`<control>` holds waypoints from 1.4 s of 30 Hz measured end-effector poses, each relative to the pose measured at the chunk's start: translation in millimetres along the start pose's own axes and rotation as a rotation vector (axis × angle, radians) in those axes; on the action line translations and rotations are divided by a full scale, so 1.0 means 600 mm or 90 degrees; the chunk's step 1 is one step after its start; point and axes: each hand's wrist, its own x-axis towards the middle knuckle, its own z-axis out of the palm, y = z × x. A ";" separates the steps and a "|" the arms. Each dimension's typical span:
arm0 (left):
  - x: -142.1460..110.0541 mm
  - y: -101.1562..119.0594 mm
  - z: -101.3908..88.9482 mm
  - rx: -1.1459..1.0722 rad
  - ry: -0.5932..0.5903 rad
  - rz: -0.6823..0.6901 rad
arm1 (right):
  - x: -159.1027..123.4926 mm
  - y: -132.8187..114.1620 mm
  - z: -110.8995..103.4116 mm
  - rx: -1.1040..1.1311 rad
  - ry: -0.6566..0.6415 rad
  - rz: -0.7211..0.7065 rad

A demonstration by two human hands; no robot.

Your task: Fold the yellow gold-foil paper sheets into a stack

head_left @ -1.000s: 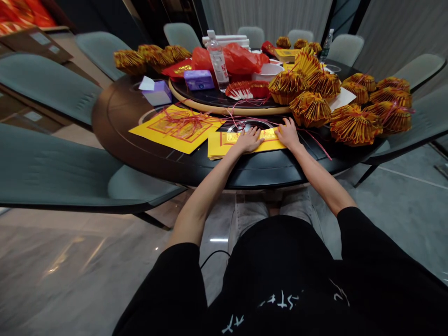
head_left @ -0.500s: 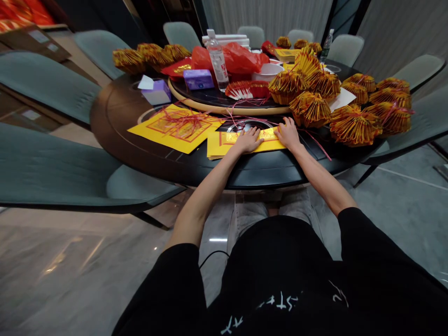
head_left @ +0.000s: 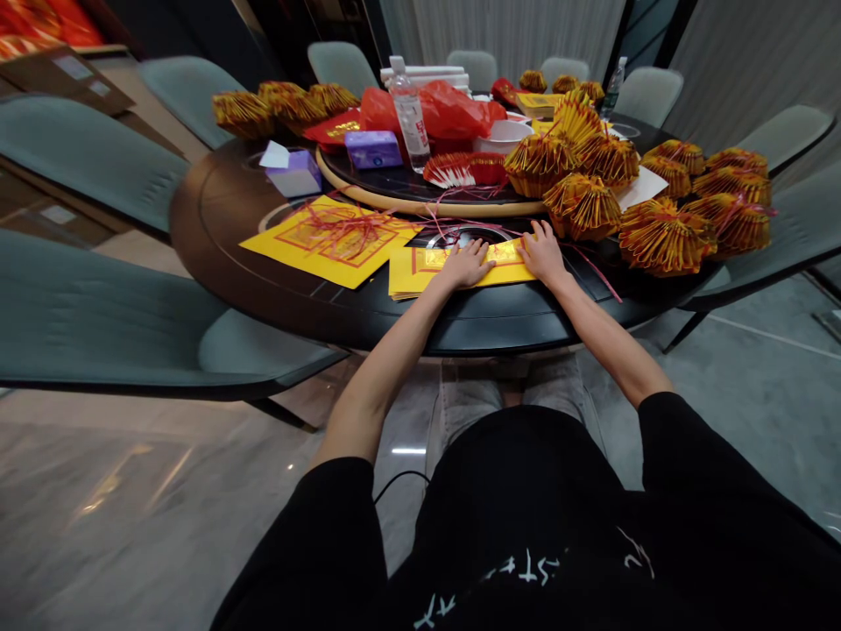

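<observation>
A long folded stack of yellow joss paper [head_left: 411, 273], printed in red and gold, lies near the front edge of the dark round table. My left hand [head_left: 468, 263] rests flat on its middle, fingers stretched out and a little apart. On the stack's right end lies my right hand [head_left: 542, 252], palm down with fingers extended. Both hands touch the paper without gripping it. Just to the left, a flat yellow sheet pile [head_left: 289, 244] carries a tangle of pink-red ties [head_left: 348, 230]. More ties trail beyond the folded stack.
Pleated gold paper bundles [head_left: 667, 235] crowd the right side. A turntable [head_left: 453, 207] behind the hands bears a water bottle [head_left: 410, 123], a purple tissue pack [head_left: 373, 150], a red plastic bag [head_left: 456, 109] and a white bowl [head_left: 505, 136]. Grey-green chairs [head_left: 85, 307] surround the table.
My right hand has shifted very slightly to the right on the paper. Otherwise both hands and the things on the table look the same.
</observation>
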 end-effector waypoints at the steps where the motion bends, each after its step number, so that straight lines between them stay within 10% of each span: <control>1: 0.000 0.000 0.000 0.000 0.002 0.000 | -0.001 0.002 0.001 0.006 0.004 -0.008; 20: -0.010 0.017 -0.008 0.071 0.080 0.204 | -0.032 0.009 -0.008 0.134 -0.062 -0.185; 42: -0.017 0.025 -0.019 0.003 0.027 0.163 | -0.075 0.023 -0.052 0.107 -0.143 -0.176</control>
